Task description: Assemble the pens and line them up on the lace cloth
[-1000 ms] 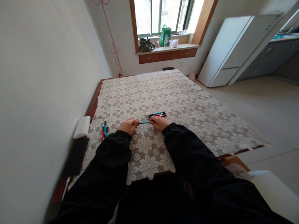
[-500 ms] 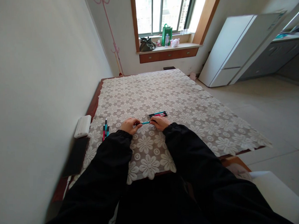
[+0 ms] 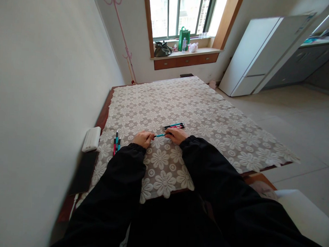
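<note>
Both hands were on one teal pen (image 3: 160, 135), held out level-ish between them just above or on the lace tablecloth (image 3: 161, 105), near the close edge of the table (image 3: 103, 116). Can't tell if the pen touched the cloth.

Left hand (image 3: 142, 139): fingers curled nearly closed, thumb and fingertips pinching the pen's left end. Right hand (image 3: 177, 135): also curled, back of hand up, fingertips gripping the pen's right end. Only the teal middle stretch showed between the two (ends were covered by fingers, so tip vs. button was unreadable).

Just beyond the right hand, a small bunch of pens (image 3: 174, 125) lay side by side, teal and red ones among them, partly hidden by that hand; exact count unclear. A second set of pens (image 3: 116, 140), red and teal with dark parts, lay left of the left hand, pointing away from the person, lower ends cut off by the left sleeve (image 3: 119, 176).

Further left, by the wall (image 3: 42, 79): a white box-shaped device (image 3: 91, 139), a dark flat slab (image 3: 83, 173) next to it on the near side, and a white cable (image 3: 73, 206) below that.

Background: window sill (image 3: 203, 52) with a green bag (image 3: 184, 36), a dark bag (image 3: 162, 49) and a white plastic bag (image 3: 193, 47); white fridge (image 3: 253, 54) off to the right, pink coat rack (image 3: 120, 26) to the left.
</note>
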Demonstrator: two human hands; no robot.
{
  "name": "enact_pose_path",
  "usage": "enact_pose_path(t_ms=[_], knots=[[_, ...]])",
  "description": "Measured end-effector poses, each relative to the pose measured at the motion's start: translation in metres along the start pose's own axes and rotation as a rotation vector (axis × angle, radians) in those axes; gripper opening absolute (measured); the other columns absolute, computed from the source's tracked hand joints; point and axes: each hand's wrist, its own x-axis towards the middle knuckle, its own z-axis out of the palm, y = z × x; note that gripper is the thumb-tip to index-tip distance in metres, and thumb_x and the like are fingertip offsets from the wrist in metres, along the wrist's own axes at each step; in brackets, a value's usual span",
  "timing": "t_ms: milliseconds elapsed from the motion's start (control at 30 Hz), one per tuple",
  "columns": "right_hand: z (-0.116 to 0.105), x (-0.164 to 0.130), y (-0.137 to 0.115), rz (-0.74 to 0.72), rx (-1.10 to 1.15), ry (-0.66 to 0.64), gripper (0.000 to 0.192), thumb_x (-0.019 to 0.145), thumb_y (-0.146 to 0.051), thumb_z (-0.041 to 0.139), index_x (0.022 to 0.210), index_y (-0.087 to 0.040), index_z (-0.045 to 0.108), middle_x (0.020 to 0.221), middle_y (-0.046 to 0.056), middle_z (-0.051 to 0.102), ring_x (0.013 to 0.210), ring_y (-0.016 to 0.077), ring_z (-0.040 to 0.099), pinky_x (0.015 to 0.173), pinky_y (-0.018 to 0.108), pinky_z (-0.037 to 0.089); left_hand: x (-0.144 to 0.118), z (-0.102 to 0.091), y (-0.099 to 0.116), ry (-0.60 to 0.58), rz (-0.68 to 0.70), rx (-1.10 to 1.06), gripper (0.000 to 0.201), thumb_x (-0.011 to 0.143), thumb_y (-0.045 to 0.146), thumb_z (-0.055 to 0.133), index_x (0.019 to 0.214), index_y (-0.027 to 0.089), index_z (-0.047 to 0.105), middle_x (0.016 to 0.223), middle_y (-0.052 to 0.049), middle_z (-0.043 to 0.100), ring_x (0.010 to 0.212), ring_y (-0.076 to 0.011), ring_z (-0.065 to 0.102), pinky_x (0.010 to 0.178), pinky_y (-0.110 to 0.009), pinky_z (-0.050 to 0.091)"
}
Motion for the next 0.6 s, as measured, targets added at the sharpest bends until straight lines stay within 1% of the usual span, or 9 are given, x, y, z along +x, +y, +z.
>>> enact_pose_path(t_ms=[100, 167, 267, 333, 433, 600], knots=[[-0.001, -0.001, 0.001, 0.026, -0.019, 0.043, 0.016, 0.093, -0.03, 0.061, 0.105, -0.02, 0.066, 0.095, 0.006, 0.069, 0.089, 0.0192, 0.061, 0.077, 0.027, 0.04, 0.002, 0.001, -0.002, 0.055, -0.018, -0.011, 0.025, 0.093, 0.037, 0.05, 0.09, 0.023, 0.071, 0.093, -0.006, 0.073, 0.095, -0.0234, 0.063, 0.088, -0.036, 0.047], [-0.003, -0.001, 0.002, 0.063, -0.035, 0.074, 0.015, 0.092, -0.029, 0.062, 0.104, -0.021, 0.066, 0.097, 0.006, 0.07, 0.09, 0.0195, 0.062, 0.078, 0.028, 0.04, 0.002, 0.001, -0.004, 0.091, -0.047, -0.039, 0.019, 0.09, 0.033, 0.056, 0.096, 0.023, 0.071, 0.096, -0.006, 0.073, 0.095, -0.0236, 0.063, 0.089, -0.036, 0.047], [-0.006, -0.002, 0.004, 0.1, -0.061, 0.119, 0.015, 0.092, -0.029, 0.061, 0.102, -0.021, 0.067, 0.098, 0.006, 0.07, 0.089, 0.0198, 0.061, 0.078, 0.028, 0.041, 0.002, 0.002, -0.008, 0.133, -0.108, -0.048, 0.02, 0.088, 0.027, 0.057, 0.103, 0.024, 0.07, 0.096, -0.005, 0.074, 0.097, -0.0249, 0.063, 0.09, -0.038, 0.047], [-0.008, -0.002, 0.005, 0.112, -0.07, 0.162, 0.015, 0.091, -0.031, 0.061, 0.102, -0.021, 0.066, 0.1, 0.006, 0.07, 0.09, 0.0201, 0.061, 0.078, 0.029, 0.042, 0.001, 0.003, -0.01, 0.152, -0.136, -0.025, 0.023, 0.089, 0.025, 0.054, 0.106, 0.024, 0.069, 0.101, -0.006, 0.074, 0.101, -0.026, 0.062, 0.092, -0.039, 0.046], [-0.012, -0.002, 0.005, 0.133, -0.072, 0.213, 0.015, 0.091, -0.03, 0.059, 0.1, -0.021, 0.066, 0.101, 0.007, 0.07, 0.092, 0.021, 0.061, 0.078, 0.029, 0.043, 0.001, 0.003, -0.013, 0.173, -0.178, 0.014, 0.022, 0.088, 0.025, 0.053, 0.104, 0.024, 0.069, 0.107, -0.007, 0.073, 0.103, -0.027, 0.061, 0.093, -0.041, 0.045], [-0.014, -0.004, 0.008, 0.14, -0.06, 0.231, 0.014, 0.089, -0.027, 0.059, 0.1, -0.021, 0.066, 0.101, 0.006, 0.069, 0.093, 0.0212, 0.062, 0.081, 0.031, 0.044, 0.001, 0.003, -0.014, 0.202, -0.229, 0.026, 0.022, 0.086, 0.024, 0.054, 0.102, 0.023, 0.069, 0.103, -0.007, 0.073, 0.101, -0.0283, 0.061, 0.093, -0.043, 0.045]])
